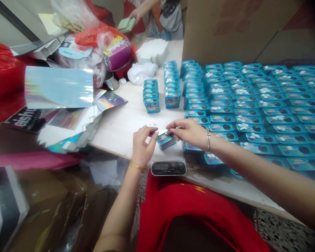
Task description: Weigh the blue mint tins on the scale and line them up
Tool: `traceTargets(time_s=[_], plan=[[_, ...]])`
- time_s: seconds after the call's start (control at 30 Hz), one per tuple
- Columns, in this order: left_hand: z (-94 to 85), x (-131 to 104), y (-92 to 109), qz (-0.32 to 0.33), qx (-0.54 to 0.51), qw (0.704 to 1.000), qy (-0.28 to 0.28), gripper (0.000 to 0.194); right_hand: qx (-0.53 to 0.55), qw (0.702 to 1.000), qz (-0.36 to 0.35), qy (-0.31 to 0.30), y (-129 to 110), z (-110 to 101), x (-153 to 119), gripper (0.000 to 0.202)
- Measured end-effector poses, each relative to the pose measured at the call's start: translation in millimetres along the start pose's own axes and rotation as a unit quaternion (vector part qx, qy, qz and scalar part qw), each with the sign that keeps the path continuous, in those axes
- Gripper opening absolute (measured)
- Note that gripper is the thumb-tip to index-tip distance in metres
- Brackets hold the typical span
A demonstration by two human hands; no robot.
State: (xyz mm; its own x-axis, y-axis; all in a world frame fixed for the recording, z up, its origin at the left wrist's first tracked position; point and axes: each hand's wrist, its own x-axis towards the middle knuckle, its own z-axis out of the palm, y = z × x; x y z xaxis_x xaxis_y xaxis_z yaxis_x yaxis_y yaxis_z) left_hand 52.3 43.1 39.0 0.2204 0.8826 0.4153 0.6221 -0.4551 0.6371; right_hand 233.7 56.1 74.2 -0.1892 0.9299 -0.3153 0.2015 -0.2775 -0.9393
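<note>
The left hand [144, 143] is at nine o'clock to a small blue box [166, 140], its thumb and fingertips drawn together by the box's left end; whether they grip anything, I cannot tell. The right hand [187, 131] comes in from three o'clock, thumb and forefinger brought close together at the box's top right edge; I cannot tell whether they pinch something small or only touch the box. The box sits between the two hands, just beyond a scale [169, 168] at six o'clock with a dark display panel.

From one to four o'clock, many rows of blue boxes [248, 101] cover the table [126, 120], small white pieces showing on a number of them. At eleven o'clock stands a short row of boxes [151, 98], and at twelve a longer row [172, 87]. Further off at eleven are a white plastic bag [142, 73] and a purple box [117, 56]. A shiny sheet [59, 87] lies at ten o'clock. Near the top, between eleven and twelve, another person's hand [137, 13] holds a pale green item [126, 24].
</note>
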Motion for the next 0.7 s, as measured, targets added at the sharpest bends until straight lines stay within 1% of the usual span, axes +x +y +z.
traceTargets(time_s=[0.1,0.2,0.3,0.4,0.47,0.5,0.53,0.6,0.63,0.67,0.7], plan=[[-2.7,-10,-12,-0.018,-0.027,0.999,0.001,0.015,0.047,0.999,-0.004,0.013,0,1,-1,0.015],[0.1,-16,-18,-0.034,-0.038,0.999,0.003,0.016,0.069,0.997,0.015,-0.009,-3,0,-5,0.015],[2.7,-19,-20,-0.039,-0.049,0.998,0.018,0.015,0.129,0.991,0.037,-0.019,-7,-3,-10,0.016],[3.1,-21,-18,-0.036,-0.059,0.997,0.036,0.015,0.215,0.976,0.021,-0.010,-7,-12,-19,0.013],[4.7,-24,-18,-0.030,-0.058,0.997,0.036,0.016,0.262,0.965,0.021,0.007,-2,-21,-26,0.012],[6.8,-25,-18,-0.027,-0.056,0.998,0.031,0.021,0.281,0.959,0.029,0.018,1,-25,-30,0.011],[9.7,-27,-18,-0.024,-0.055,0.998,0.022,0.030,0.296,0.954,0.039,0.029,4,-30,-34,0.010],[17.9,-30,-21,-0.025,-0.060,0.998,-0.002,0.056,0.305,0.949,0.062,0.042,11,-36,-41,0.011],[22.4,-30,-23,-0.029,-0.066,0.997,-0.016,0.064,0.299,0.950,0.073,0.044,14,-37,-44,0.013],[26.6,-30,-26,-0.032,-0.072,0.996,-0.031,0.066,0.285,0.954,0.083,0.042,16,-38,-45,0.014],[29.9,-29,-28,-0.034,-0.078,0.995,-0.047,0.061,0.263,0.960,0.090,0.037,17,-38,-46,0.013]])
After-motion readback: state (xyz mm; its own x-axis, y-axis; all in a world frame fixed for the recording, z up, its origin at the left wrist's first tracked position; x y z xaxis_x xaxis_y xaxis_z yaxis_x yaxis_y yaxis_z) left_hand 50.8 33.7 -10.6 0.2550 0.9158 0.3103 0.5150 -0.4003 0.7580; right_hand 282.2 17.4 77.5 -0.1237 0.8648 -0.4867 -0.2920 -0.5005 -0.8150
